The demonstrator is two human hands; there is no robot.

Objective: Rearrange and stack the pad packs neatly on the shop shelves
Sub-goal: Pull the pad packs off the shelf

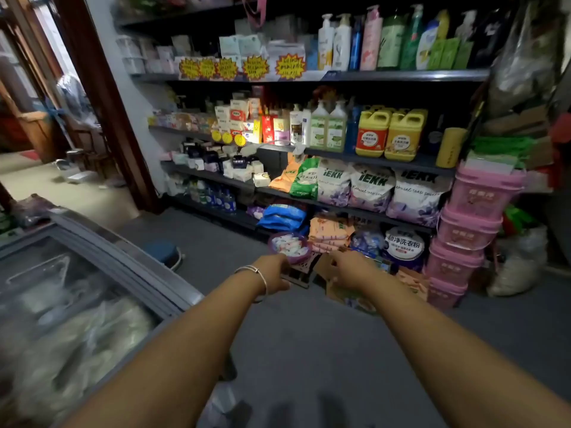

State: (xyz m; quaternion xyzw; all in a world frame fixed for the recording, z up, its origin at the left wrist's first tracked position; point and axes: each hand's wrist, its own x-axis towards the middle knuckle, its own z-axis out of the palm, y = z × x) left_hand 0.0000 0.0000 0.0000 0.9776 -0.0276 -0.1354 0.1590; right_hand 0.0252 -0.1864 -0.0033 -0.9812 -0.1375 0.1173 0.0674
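1. Both forearms fill the bottom of my view, stretched out toward the foot of the shelves (370, 76); a silver bangle (258, 273) sits on the left wrist.
2. Left hand (273, 270) reaches to the rim of a dark crate (298, 268) on the floor; its fingers are turned away from me, so I cannot tell whether they grip it.
3. Right hand (349, 267) hovers over a cardboard box (340, 291) beside that crate; whether it is clenched or relaxed I cannot tell either.
4. Pad packs, as I judge them, are the small boxed packs (238, 169) crowded unevenly on a mid-left shelf, well apart from both hands. A purple basket (289, 245) of small wrapped packs sits just above the crate; whether those are pads is too blurred to say.
5. To my left stands a glass-topped freezer (77, 288); pink buckets (463, 236) are stacked at the right.
6. My judgement: the step in hand is pulling the floor stock clear. I would get a firm hold on the crate rim and draw it out level, so the basket does not tip.
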